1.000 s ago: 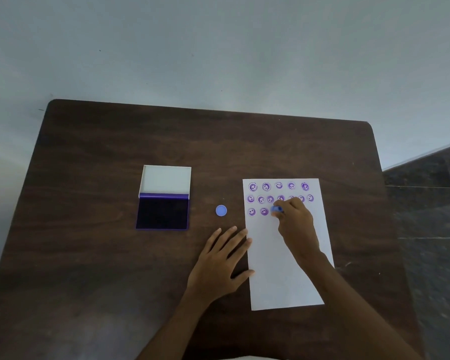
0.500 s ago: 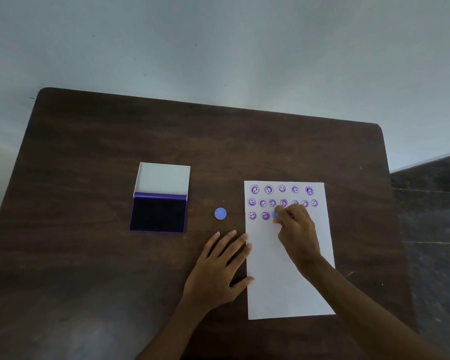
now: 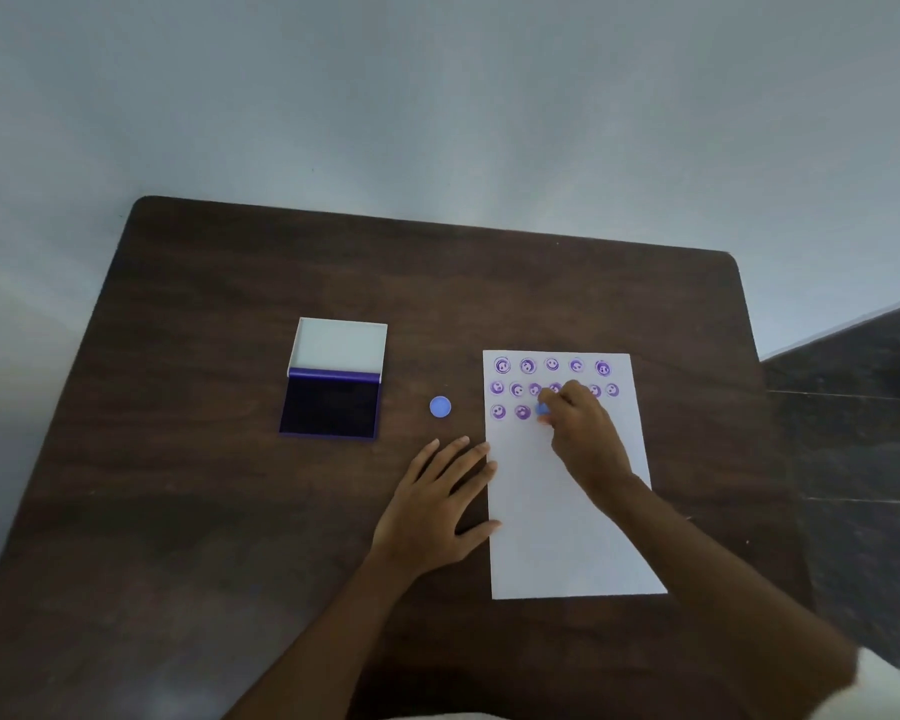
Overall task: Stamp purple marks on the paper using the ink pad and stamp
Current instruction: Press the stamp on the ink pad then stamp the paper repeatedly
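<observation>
Right hand (image 3: 583, 433) pinches the stamp (image 3: 542, 409) on the paper (image 3: 567, 537), third row; left hand (image 3: 437, 506) lies flat and empty, pinning the sheet's edge to the tabletop (image 3: 230, 511); press straight down, lift cleanly, re-ink at the ink pad (image 3: 329, 406) if faint.

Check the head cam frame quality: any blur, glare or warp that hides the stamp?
Head view: dim, flat light, no glare on the paper; soft focus, so the purple marks read as smudged faces; wide-angle warp tapers the table and skews its edges; the stamp is a small blue blur, mostly hidden in the right hand; the ink pad looks nearly black.
</observation>
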`<state>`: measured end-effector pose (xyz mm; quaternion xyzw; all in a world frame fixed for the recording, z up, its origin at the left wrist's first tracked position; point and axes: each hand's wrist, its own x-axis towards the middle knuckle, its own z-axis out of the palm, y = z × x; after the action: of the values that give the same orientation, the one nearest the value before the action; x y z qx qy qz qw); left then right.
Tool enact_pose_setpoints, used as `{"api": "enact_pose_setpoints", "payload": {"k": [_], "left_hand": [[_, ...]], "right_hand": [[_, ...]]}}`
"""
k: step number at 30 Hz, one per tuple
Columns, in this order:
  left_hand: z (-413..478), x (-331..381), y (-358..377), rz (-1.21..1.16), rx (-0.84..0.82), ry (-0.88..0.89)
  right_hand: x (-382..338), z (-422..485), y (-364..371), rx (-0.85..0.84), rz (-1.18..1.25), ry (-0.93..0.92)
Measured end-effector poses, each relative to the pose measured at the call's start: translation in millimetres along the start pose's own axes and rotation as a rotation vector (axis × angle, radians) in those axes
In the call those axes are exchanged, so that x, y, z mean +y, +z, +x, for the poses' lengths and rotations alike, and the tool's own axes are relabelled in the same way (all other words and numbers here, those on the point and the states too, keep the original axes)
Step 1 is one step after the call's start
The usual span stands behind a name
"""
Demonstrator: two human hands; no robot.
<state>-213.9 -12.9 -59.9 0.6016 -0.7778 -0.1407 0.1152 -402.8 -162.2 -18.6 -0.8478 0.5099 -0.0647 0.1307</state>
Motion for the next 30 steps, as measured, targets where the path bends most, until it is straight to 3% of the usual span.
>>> {"api": "enact_pose_setpoints", "payload": {"k": [6,9,12,19,25,30], "left_hand": [[-2.5,-0.1,6.1,0.029,0.027,0.010],[-1.6,-1.3,7.4,0.031,0.023,0.006],[-3.8,0.3,6.9,0.014,0.045,0.013],[-13.5,-9.4,-13.8,-0.264,0.301,-0.200],[-43.6,-29.0,-10.7,-0.199,0.307,-0.172],[-76.8,-57.4,-16.5,-0.091,0.432,-0.184]], "right_hand": [[5.8,-14.4,-53.7,0.403,0.419,0.416],[9.2,-25.8,-78.5,0.461,0.620,0.580],[5.4,-35.2,-88.5,0.460,0.751,0.630],[-20.0,-43.5,-75.0,0.324,0.839,0.637],[-68.9,-38.9,-47.7,0.194,0.746,0.535],[-125.7,-14.8,-22.9,0.124,0.648,0.267]]}}
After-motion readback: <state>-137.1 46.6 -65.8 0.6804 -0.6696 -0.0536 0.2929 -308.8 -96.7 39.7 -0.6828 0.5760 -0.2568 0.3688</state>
